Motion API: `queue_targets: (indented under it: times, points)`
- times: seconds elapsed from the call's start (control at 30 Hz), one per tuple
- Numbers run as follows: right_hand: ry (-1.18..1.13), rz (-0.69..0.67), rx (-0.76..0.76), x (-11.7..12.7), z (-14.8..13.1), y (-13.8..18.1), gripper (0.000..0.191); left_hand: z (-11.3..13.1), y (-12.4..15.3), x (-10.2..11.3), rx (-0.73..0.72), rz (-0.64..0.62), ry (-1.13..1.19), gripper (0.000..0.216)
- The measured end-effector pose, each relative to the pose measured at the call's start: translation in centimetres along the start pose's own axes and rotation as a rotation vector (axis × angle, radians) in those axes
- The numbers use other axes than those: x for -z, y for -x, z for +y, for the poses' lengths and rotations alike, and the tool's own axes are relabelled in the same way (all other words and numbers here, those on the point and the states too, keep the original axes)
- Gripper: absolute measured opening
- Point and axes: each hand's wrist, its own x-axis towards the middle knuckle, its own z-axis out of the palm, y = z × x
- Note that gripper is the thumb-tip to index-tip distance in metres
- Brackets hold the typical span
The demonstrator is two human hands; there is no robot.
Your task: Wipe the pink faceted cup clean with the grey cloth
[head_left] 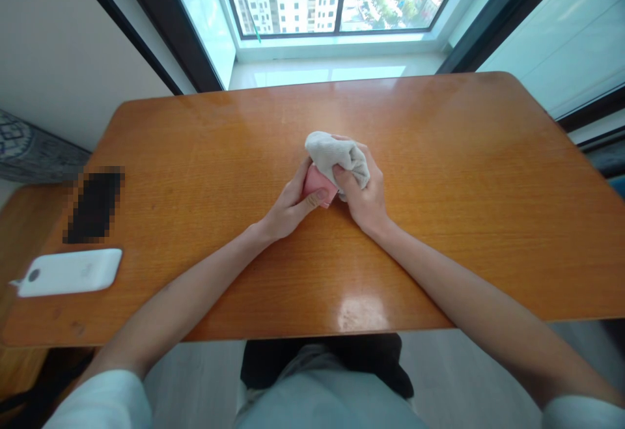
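Observation:
Over the middle of the wooden table (224,155), my left hand (290,207) is closed around a small pink object (318,185), with the thumb pressed on its near side. What kind of object it is cannot be told, as the fingers and cloth cover much of it. My right hand (367,194) grips a bunched white cloth (336,152), its thumb on top and its fingers behind. The cloth lies against the upper right of the pink object, so the two hands nearly meet.
At the table's left lies a white power-bank-like device (73,273) with a short tail. A dark, pixelated flat item (95,204) rests just beyond it. A patterned grey cushion or fabric (39,149) is at the far left. The window sill (342,68) borders the table's back edge.

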Motion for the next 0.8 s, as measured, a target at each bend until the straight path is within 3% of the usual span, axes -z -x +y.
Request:
queue_targets:
  times: [0.2, 0.43, 0.53, 0.67, 0.8]
  points:
    - [-0.152, 0.121, -0.327, 0.0, 1.1, -0.6, 0.051, 0.6, -0.1, -0.1, -0.018, -0.014, -0.036, 0.078]
    - [-0.222, 0.102, -0.337, 0.5, 2.5, -0.8, 0.058, 0.9, -0.3, 0.2, -0.068, -0.021, -0.016, 0.076]
    - [-0.154, 0.120, -0.258, 0.5, 2.0, -0.2, 0.054, 0.2, -0.3, 0.2, -0.068, -0.018, 0.019, 0.080]
    - [0.000, 0.052, 0.049, 1.2, 0.9, -0.1, 0.050, -0.6, -0.2, 0.2, -0.059, -0.034, 0.076, 0.085]
    - [0.183, -0.060, 0.286, 1.8, -0.1, -0.2, 0.050, -0.4, 0.3, 0.0, -0.032, -0.027, 0.045, 0.071]
